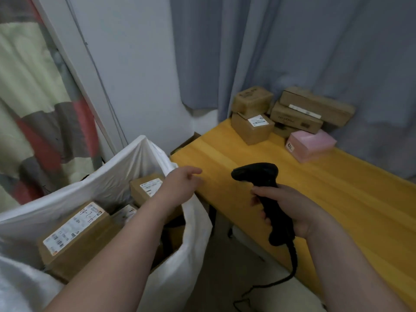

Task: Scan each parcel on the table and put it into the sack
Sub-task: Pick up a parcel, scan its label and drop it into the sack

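My right hand (290, 210) grips the handle of a black barcode scanner (261, 176) above the yellow table (337, 199). My left hand (180, 183) hovers empty, fingers relaxed, between the white sack (126, 167) and the table's left corner. Inside the sack lie several brown parcels, among them a large labelled box (76, 235) and a smaller one (146, 188). At the table's far end sit several brown parcels, one with a white label (252, 128), one on top of it (252, 100), two long ones (315, 106), and a pink parcel (311, 143).
A grey curtain (292, 52) hangs behind the table. A patterned cloth (33, 97) hangs at the left beside a white wall. The scanner's black cable (290, 273) trails down to the floor between sack and table.
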